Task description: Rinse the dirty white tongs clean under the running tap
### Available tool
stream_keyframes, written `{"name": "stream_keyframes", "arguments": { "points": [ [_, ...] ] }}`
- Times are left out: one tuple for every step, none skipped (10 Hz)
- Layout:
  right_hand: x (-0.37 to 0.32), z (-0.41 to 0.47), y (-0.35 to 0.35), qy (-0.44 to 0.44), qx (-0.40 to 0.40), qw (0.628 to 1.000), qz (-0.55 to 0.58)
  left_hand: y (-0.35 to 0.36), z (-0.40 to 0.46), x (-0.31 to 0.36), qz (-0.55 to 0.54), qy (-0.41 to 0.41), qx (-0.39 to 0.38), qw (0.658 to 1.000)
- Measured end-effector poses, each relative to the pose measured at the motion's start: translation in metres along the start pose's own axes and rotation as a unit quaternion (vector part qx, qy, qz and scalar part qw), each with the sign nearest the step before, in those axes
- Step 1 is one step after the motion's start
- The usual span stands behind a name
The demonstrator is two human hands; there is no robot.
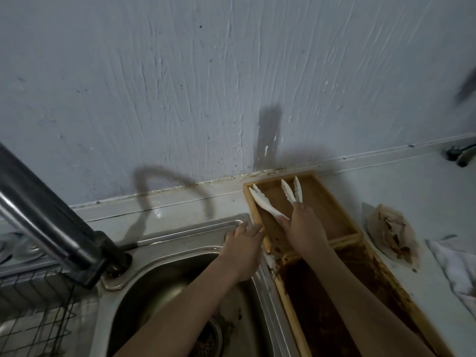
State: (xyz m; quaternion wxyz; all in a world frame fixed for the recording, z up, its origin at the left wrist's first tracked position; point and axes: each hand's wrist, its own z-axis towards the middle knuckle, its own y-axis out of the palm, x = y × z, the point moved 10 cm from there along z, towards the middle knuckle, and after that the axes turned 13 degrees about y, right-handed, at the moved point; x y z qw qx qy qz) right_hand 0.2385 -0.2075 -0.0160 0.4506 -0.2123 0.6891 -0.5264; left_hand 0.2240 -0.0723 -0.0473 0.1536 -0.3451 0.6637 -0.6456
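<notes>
head | right hand (305,229) grips tongs (291,193) over tray (332,199) | left hand (243,244) flat on sink rim (180,237)

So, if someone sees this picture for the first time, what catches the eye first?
Probably the white tongs held by the right hand over the far compartment of a stained wooden tray right of the sink; a second pair lies beside them. The left hand rests on the sink's rim, and the dark tap looms at left.

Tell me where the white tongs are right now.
Two white tongs sit in the wooden tray right of the sink, under the right hand.
</notes>
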Motion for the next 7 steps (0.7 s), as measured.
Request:
{"name": "stream_keyframes", "arguments": {
  "points": [
    [0.000, 0.002, 0.007, -0.003, 0.012, 1.000, -0.012, 0.007, 0.003, -0.002, -0.004, 0.003, -0.001, 1.000],
    [0.004, 0.004, 0.013, -0.009, 0.019, 1.000, -0.022, 0.010, 0.006, -0.003, -0.010, 0.007, 0.007, 1.000],
    [0.006, 0.000, 0.019, -0.014, 0.011, 0.999, -0.036, 0.011, 0.007, -0.006, -0.031, 0.007, -0.007, 0.999],
    [0.004, -0.005, 0.011, -0.019, 0.022, 0.998, -0.048, 0.006, 0.002, -0.008, -0.058, 0.006, -0.025, 0.998],
    [-0.006, -0.013, 0.000, -0.061, -0.007, 0.997, -0.043, -0.019, -0.014, -0.007, -0.118, -0.004, -0.028, 0.993],
    [-0.023, -0.028, -0.020, -0.117, -0.090, 0.988, 0.051, -0.057, -0.042, 0.002, -0.175, 0.000, -0.034, 0.984],
    [-0.046, -0.055, -0.059, -0.177, -0.137, 0.966, 0.132, -0.084, -0.078, 0.022, -0.223, 0.032, -0.095, 0.970]
  ]
}}
